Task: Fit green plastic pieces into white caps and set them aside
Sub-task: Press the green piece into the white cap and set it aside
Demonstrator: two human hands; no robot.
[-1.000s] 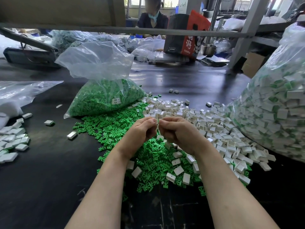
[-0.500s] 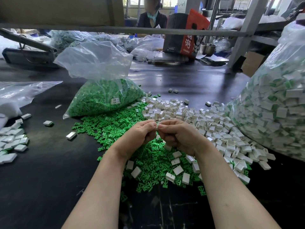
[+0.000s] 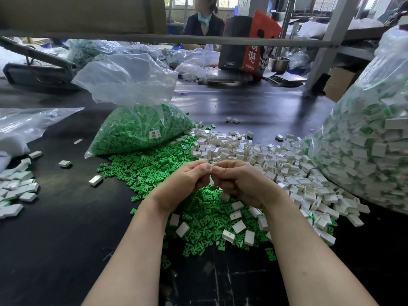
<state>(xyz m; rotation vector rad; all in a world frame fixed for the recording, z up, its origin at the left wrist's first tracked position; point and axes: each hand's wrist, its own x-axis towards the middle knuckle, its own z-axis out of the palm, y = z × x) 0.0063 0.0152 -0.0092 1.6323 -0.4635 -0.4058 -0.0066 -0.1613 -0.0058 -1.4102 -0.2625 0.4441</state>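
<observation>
Above the green pieces pile (image 3: 198, 219), the left hand (image 3: 184, 182) and right hand (image 3: 240, 184) met fingertip to fingertip. Both pinched one small white cap (image 3: 211, 167), mostly hidden.

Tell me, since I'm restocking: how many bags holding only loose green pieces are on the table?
1. The bag of green pieces sits left of the white caps pile, beyond both hands. Others may hide behind it.

The red-and-black box (image 3: 247, 43) across the table bears a large white character, 湖, on its red side, with small unreadable print below it. A white label (image 3: 155, 134) on the green-piece bag (image 3: 141, 129) carries print too small to read.
</observation>
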